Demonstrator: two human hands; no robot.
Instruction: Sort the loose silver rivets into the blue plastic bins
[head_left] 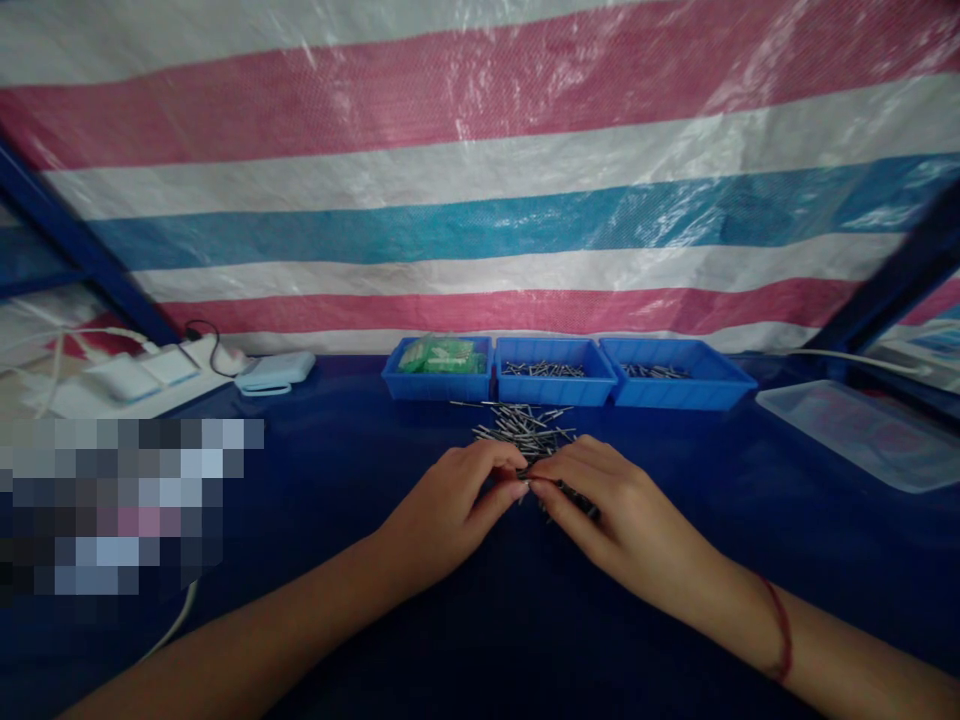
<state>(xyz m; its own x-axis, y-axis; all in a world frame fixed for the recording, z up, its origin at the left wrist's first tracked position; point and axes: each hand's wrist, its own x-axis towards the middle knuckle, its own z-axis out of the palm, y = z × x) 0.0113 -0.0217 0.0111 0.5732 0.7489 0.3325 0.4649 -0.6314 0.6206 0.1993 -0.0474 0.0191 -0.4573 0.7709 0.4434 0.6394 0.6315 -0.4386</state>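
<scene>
A loose pile of thin metal pins [525, 425] lies on the dark blue table, just behind my hands. My left hand [457, 500] comes in from the left, its thumb and fingertips pinched together at the pile's near edge. Opposite it, my right hand [615, 500] is closed too, its fingertips nearly meeting those of the left. What the fingertips hold is too small to make out. More pins lie partly hidden under my right hand. Similar pins are in the middle blue bin [556, 391] and the right blue bin [686, 394].
The left blue bin [439, 388] holds green packets. A clear plastic lid or tray [862, 435] lies at the right. A power strip with chargers [142, 385] and a light blue device [276, 372] stand at the back left. Striped sheeting hangs behind.
</scene>
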